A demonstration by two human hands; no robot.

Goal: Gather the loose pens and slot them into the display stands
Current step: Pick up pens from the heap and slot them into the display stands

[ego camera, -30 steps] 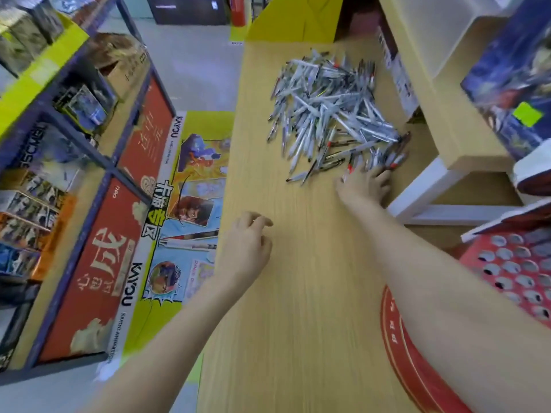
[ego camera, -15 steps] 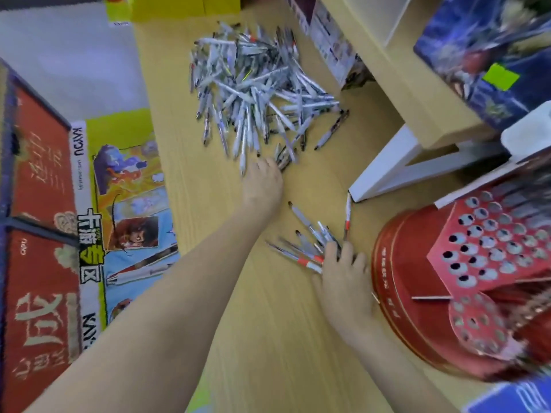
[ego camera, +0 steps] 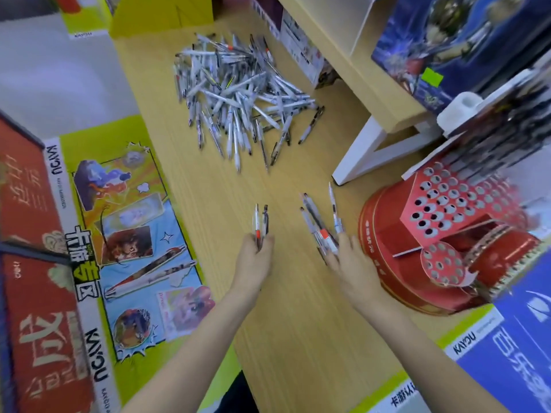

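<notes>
A big heap of loose white pens lies at the far end of the wooden table. My left hand grips two pens, their tips pointing away from me. My right hand rests with straight fingers on a small bunch of pens lying on the table beside the red display stand. The stand is a round red drum with a slanted red panel full of holes.
A white shelf leg stands between the heap and the stand, under a wooden shelf with boxes. A yellow and red card display runs along the table's left edge. A blue box sits near right.
My right hand has dragged a small bunch of pens from the heap back to the red stand. My left hand went to the heap and came back gripping two pens.
</notes>
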